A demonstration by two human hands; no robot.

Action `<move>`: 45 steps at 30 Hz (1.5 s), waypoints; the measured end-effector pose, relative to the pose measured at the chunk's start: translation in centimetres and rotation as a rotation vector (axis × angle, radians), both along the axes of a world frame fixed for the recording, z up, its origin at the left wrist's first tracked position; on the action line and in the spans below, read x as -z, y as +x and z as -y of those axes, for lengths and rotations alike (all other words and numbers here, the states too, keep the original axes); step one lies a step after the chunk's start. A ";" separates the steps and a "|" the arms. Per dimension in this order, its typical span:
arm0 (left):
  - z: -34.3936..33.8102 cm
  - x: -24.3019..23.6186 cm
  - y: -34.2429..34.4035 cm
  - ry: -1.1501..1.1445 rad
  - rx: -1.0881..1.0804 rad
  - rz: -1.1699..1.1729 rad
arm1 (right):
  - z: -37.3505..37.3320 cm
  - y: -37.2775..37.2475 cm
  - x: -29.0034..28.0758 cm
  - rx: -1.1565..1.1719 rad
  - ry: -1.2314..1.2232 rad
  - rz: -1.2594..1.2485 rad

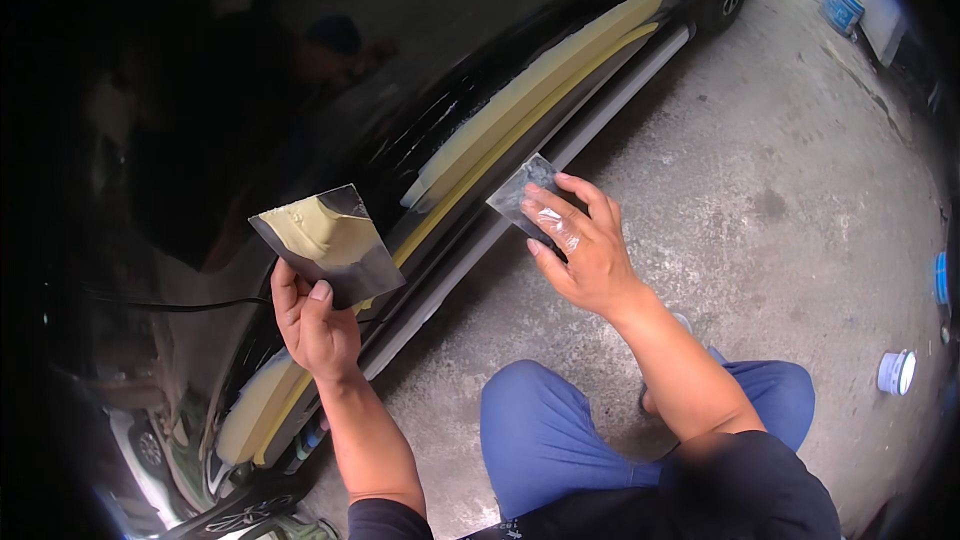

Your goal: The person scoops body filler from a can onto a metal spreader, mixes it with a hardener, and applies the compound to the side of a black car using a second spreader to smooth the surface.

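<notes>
Nearest me, my knee in blue trousers (560,420) is bending over the concrete floor (780,190). My left hand (315,325) is gripping a metal mixing plate (325,245) by its lower edge, tilting it up — a smear of yellowish body filler (310,230) is sitting on it. My right hand (585,245) is pinching a small metal spreader (525,195), fingers curled over its blade, wrist cocked toward the car. Beyond, the black car door (300,90) is carrying a long band of filler (540,90) along its lower edge — I'm judging the coat largely laid, with smoothing left. A white tub (896,372) is standing farther off.
</notes>
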State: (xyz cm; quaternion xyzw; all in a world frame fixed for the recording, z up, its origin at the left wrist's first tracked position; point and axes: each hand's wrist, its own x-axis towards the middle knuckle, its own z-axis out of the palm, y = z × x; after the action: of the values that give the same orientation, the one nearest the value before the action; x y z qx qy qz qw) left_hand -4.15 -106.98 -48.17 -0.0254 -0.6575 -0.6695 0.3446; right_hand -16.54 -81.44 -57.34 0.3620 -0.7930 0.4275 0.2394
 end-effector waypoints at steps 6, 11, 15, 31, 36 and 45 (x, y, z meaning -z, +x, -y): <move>3.4 -0.2 -1.7 -0.137 0.042 0.064 | 5.1 -0.9 3.0 0.013 -0.130 -0.158; 3.9 -0.3 -1.9 -0.111 0.161 0.028 | 7.7 -1.4 4.5 0.036 -0.236 -0.186; 3.7 -0.1 -2.0 -0.130 0.151 0.008 | 8.7 -1.5 4.9 0.001 -0.250 -0.180; 4.0 -0.1 -1.9 -0.159 0.249 -0.026 | 10.0 -0.5 7.0 0.004 -0.231 -0.138; 3.9 0.0 -1.8 -0.156 0.203 -0.015 | 9.8 0.1 5.5 -0.006 -0.232 -0.154; 4.0 -0.1 -2.1 -0.163 0.264 -0.018 | 11.2 0.2 6.5 0.008 -0.236 -0.149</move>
State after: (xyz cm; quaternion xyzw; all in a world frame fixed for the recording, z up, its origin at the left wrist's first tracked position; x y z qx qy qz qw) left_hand -6.22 -110.94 -48.02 -0.1456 -0.6976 -0.6530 0.2563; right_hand -16.35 -92.68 -63.83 0.3590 -0.7188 0.4888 0.3400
